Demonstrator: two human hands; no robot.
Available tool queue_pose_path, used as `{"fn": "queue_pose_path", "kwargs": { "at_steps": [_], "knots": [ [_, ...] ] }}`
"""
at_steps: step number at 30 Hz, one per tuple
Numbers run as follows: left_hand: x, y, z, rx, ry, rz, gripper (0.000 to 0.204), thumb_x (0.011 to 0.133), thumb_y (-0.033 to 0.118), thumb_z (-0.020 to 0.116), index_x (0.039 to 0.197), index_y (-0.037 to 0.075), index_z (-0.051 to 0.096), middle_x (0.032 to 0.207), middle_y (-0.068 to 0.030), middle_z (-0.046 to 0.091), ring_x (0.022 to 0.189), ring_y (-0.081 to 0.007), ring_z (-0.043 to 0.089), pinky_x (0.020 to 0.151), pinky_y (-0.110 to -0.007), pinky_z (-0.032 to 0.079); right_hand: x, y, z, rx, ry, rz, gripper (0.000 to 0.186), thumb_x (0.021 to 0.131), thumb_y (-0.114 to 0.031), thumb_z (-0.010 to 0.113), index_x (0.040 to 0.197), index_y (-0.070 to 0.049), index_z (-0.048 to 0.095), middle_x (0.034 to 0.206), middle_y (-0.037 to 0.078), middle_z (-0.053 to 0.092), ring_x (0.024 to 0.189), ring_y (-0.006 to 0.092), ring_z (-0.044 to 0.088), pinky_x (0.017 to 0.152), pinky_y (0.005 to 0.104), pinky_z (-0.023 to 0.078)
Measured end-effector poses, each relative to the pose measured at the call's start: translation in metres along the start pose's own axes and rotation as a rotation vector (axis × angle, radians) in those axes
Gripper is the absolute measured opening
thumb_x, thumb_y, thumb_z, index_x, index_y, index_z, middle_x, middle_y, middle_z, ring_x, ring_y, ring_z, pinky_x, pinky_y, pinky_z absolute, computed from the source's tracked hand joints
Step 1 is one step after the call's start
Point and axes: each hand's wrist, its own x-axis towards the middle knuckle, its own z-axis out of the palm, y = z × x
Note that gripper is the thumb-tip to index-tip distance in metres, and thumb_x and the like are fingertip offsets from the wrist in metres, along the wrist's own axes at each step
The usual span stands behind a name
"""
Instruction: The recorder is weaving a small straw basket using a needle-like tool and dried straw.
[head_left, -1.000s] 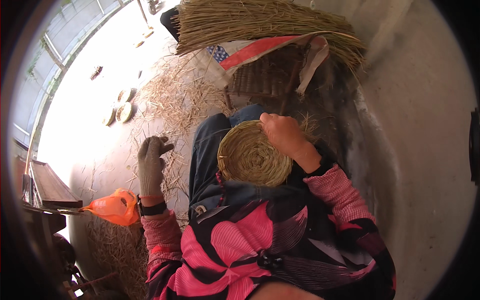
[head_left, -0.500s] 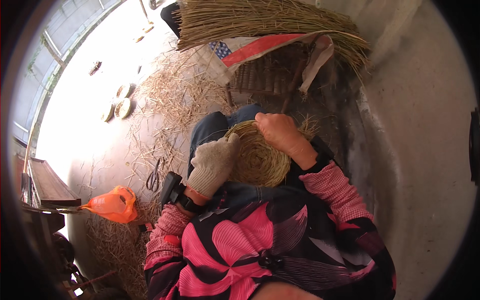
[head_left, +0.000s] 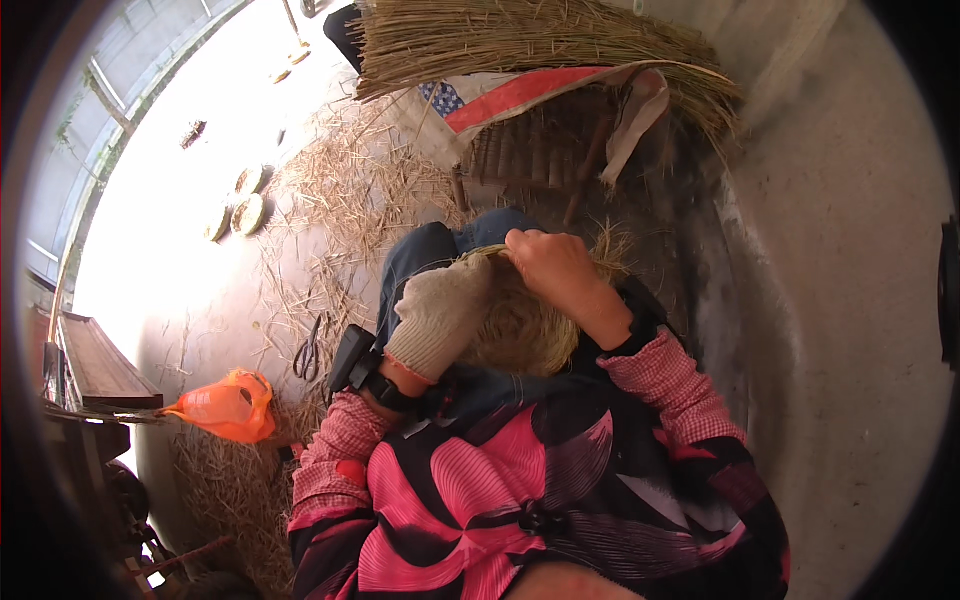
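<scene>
A round, coiled straw basket rests on my lap, its hollow side facing up. My left hand, in a pale knitted glove, is closed on the basket's left and far rim. My bare right hand is closed at the far rim, its fingertips pinching straw there. Between the two hands a short stretch of twisted straw rim shows. Loose straw ends stick out beyond the basket beside my right wrist. The fingertips of my gloved hand are hidden behind the rim.
A large bundle of straw stalks lies on a cloth-covered bamboo chair ahead. Black scissors and an orange plastic bag are at the left. Straw scraps litter the floor; small round woven pieces lie farther off. A wall stands at the right.
My left hand has shifted slightly right and toward the far rim, now covering more of the basket's left side. My right hand has barely moved and still pinches at the rim.
</scene>
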Motion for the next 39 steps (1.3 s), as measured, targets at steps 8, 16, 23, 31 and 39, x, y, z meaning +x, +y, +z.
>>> {"fn": "queue_pose_path", "kwargs": {
  "at_steps": [8, 16, 23, 31, 39],
  "knots": [
    [-0.033, -0.002, -0.031, -0.175, -0.081, -0.107, 0.021, 0.092, 0.024, 0.057, 0.108, 0.011, 0.061, 0.078, -0.0165, 0.064, 0.075, -0.0377, 0.066, 0.061, -0.049, 0.049, -0.011, -0.005, -0.005, -0.007, 0.152, -0.065, 0.016, 0.091, -0.021, 0.060, 0.087, -0.009, 0.051, 0.074, 0.009, 0.061, 0.067, 0.0307, 0.065, 0.055, 0.0419, 0.051],
    [-0.034, -0.030, -0.089, -0.652, 0.320, -0.063, 0.033, 0.091, 0.027, 0.062, 0.114, 0.004, 0.064, 0.110, -0.0159, 0.065, 0.103, -0.0322, 0.064, 0.087, -0.039, 0.051, -0.016, -0.004, -0.034, -0.021, 0.424, -0.289, 0.013, 0.084, -0.018, 0.062, 0.087, -0.010, 0.052, 0.071, 0.005, 0.051, 0.058, 0.0228, 0.060, 0.050, 0.0350, 0.049],
    [-0.013, -0.082, -0.057, -1.177, -0.309, 0.025, 0.044, 0.095, 0.038, 0.063, 0.115, -0.001, 0.063, 0.107, -0.0079, 0.066, 0.102, -0.0194, 0.060, 0.090, -0.034, 0.049, -0.010, -0.014, -0.045, 0.028, 0.500, -0.445, 0.013, 0.079, -0.014, 0.061, 0.088, -0.009, 0.054, 0.071, 0.005, 0.048, 0.057, 0.0208, 0.058, 0.049, 0.0336, 0.046],
    [0.007, -0.031, -0.075, -0.437, 0.091, 0.130, 0.026, 0.091, 0.027, 0.063, 0.095, 0.002, 0.064, 0.079, -0.0094, 0.069, 0.073, -0.0282, 0.069, 0.061, -0.037, 0.052, 0.003, -0.019, -0.034, -0.028, 0.351, -0.423, 0.014, 0.079, -0.014, 0.061, 0.087, -0.010, 0.050, 0.072, 0.005, 0.049, 0.060, 0.0223, 0.060, 0.050, 0.0359, 0.049],
    [-0.034, 0.020, -0.067, 0.079, -0.283, 0.111, 0.031, 0.081, 0.023, 0.068, 0.108, 0.009, 0.059, 0.083, -0.0065, 0.068, 0.074, -0.0289, 0.069, 0.062, -0.043, 0.053, 0.005, -0.018, -0.026, 0.008, 0.328, -0.297, 0.035, 0.092, -0.044, 0.058, 0.083, -0.011, 0.049, 0.074, 0.007, 0.055, 0.062, 0.0242, 0.063, 0.051, 0.0375, 0.050]
  ]
}}
